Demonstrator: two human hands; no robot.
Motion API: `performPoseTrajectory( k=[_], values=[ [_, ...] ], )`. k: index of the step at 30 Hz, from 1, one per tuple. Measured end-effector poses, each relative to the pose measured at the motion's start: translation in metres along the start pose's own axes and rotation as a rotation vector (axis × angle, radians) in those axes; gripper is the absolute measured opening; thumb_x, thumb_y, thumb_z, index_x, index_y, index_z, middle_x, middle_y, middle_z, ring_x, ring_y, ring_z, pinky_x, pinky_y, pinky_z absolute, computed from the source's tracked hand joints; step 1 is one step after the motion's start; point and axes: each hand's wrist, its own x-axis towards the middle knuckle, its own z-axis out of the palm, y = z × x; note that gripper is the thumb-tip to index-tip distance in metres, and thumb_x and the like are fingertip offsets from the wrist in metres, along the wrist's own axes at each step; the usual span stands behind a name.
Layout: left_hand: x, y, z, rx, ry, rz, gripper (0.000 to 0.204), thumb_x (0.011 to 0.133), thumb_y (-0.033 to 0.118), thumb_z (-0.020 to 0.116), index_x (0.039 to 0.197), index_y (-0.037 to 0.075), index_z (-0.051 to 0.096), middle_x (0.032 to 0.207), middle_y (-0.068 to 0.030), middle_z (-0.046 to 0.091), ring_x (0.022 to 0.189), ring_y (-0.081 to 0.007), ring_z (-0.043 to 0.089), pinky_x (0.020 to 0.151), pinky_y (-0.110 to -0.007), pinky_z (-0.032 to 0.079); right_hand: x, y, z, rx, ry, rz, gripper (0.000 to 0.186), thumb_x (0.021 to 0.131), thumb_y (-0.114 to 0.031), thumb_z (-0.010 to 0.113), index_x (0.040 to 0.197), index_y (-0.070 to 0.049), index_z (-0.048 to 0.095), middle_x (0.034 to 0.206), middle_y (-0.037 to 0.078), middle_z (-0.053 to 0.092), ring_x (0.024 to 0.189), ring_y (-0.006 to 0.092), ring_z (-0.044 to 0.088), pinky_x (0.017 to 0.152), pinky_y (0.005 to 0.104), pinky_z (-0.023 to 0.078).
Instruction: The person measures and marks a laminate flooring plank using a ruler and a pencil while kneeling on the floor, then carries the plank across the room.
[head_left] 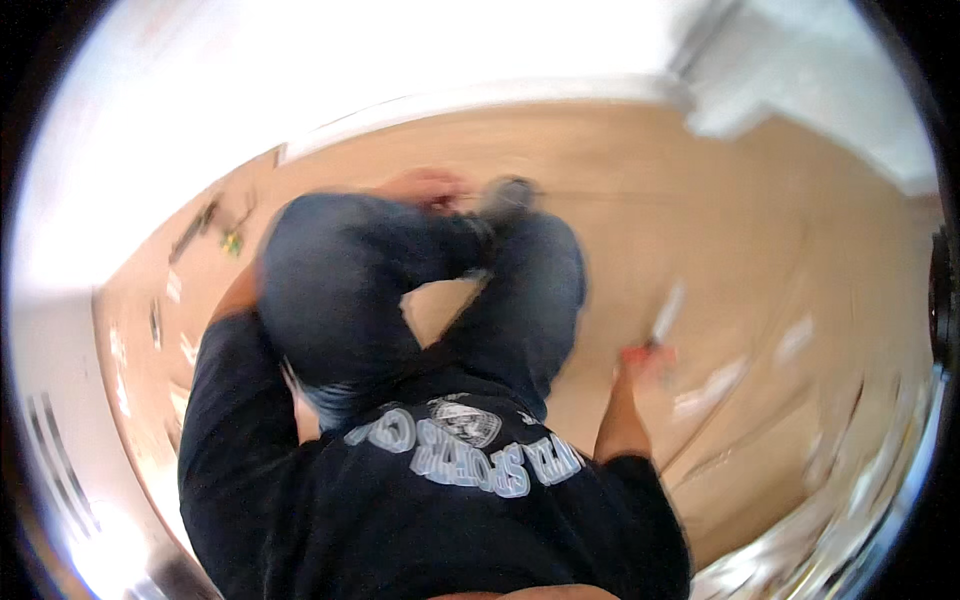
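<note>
I sit on the tan floor (750, 200) with my knees bent in dark jeans (340, 270). My left hand (425, 188) reaches round my raised left knee beside a grey shoe (508, 200); it is blurred and partly hidden, so what its fingers do cannot be made out. My right hand (645, 362), out to the right of my right leg, grips a tool (668, 312) with a long pale blade and a dark handle, pointing away from me and smeared by motion.
A white wall (400, 60) with a low baseboard runs across the back and left. Dark tools with a small yellow-green piece (230, 240) lie at the left. Pale scraps (705, 390) and long strips are scattered at the right.
</note>
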Motion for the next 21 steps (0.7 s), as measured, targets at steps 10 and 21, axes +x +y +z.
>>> performPoseTrajectory(
  k=[10,21],
  values=[
    [0.148,-0.087,-0.043,0.984,0.379,0.419,0.061,0.093,0.04,0.07,0.141,0.005,0.056,0.141,-0.0264,0.054,0.13,-0.0406,0.051,0.107,-0.054,0.042,-0.007,0.009,-0.001,-0.049,-0.139,-0.098,0.034,0.093,-0.029,0.066,0.112,-0.001,0.062,0.113,0.024,0.065,0.105,0.0395,0.062,0.087,0.0518,0.048],
    [0.186,-0.129,-0.072,1.316,0.436,0.365,0.103,0.086,0.069,0.065,0.165,0.022,0.02,0.168,-0.0304,0.006,0.156,-0.0482,0.005,0.124,-0.063,0.007,0.034,0.037,-0.045,0.039,-0.062,-0.051,0.044,0.095,-0.036,0.064,0.121,0.0,0.06,0.116,0.024,0.066,0.105,0.0429,0.063,0.087,0.0533,0.049]
  ],
)
